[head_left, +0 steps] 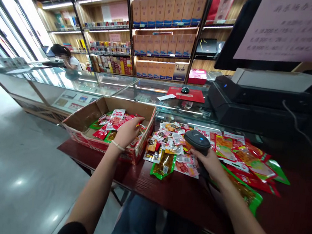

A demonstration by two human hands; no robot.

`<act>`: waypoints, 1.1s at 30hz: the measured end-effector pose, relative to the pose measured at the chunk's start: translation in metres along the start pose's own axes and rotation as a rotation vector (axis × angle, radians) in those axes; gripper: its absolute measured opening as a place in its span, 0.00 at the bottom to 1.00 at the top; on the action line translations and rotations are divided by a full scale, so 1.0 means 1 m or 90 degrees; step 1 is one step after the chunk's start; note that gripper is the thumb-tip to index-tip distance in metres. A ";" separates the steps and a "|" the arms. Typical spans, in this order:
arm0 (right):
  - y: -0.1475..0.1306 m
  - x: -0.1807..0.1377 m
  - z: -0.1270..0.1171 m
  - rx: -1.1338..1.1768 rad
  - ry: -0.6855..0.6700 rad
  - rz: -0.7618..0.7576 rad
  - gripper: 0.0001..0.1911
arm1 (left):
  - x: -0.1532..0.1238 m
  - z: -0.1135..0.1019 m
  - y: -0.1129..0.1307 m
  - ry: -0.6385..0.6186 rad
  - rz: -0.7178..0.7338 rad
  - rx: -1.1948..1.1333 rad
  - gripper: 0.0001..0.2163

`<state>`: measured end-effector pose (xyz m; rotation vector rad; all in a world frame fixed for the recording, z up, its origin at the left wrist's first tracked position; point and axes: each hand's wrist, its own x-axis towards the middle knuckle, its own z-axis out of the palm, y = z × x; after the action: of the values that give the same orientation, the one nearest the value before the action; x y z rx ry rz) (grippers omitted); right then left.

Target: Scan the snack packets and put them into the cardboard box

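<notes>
My left hand (127, 131) reaches over the near right part of an open cardboard box (77, 136), its fingers curled at a red snack packet (124, 122); their undersides are hidden. Several more red, green and white snack packets lie in the box, among them a white-and-red one (116, 118). Closed round the handle of a black barcode scanner (198, 140) is my right hand (210, 164). The scanner's head hangs over a pile of small snack packets (170, 138). A green-edged packet (163, 165) lies at the pile's near side, and larger red and green packets (249, 160) spread to the right.
Box and packets rest on a dark red tabletop (147, 183). Behind it runs a glass display counter (114, 82) with a mouse (185, 90) on a red mat (196, 96). A monitor with a pink notice (288, 31) stands at right. Another person (66, 57) is at far left.
</notes>
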<state>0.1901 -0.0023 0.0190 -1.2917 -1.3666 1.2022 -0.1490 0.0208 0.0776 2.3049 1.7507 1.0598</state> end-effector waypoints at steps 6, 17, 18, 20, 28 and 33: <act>-0.002 0.000 0.000 0.022 -0.003 -0.003 0.19 | -0.006 -0.013 0.046 0.089 0.070 -0.040 0.14; -0.003 0.004 -0.014 0.035 0.047 -0.002 0.15 | 0.008 0.109 0.097 -0.093 0.136 -0.146 0.11; -0.004 0.004 -0.015 0.036 0.049 0.000 0.15 | 0.011 0.123 0.095 -0.108 0.135 -0.124 0.11; -0.006 0.004 -0.018 0.047 0.054 0.007 0.15 | 0.016 0.148 0.090 -0.131 0.137 -0.090 0.11; -0.005 0.006 -0.022 0.086 0.071 0.017 0.17 | 0.011 0.177 0.086 -0.148 0.097 -0.070 0.11; -0.002 0.008 -0.026 0.094 0.080 0.004 0.16 | 0.006 0.165 0.089 -0.019 -0.014 -0.335 0.10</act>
<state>0.2146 0.0075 0.0247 -1.2462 -1.1621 1.1829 0.0159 0.0513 -0.0065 1.9558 1.2807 1.2850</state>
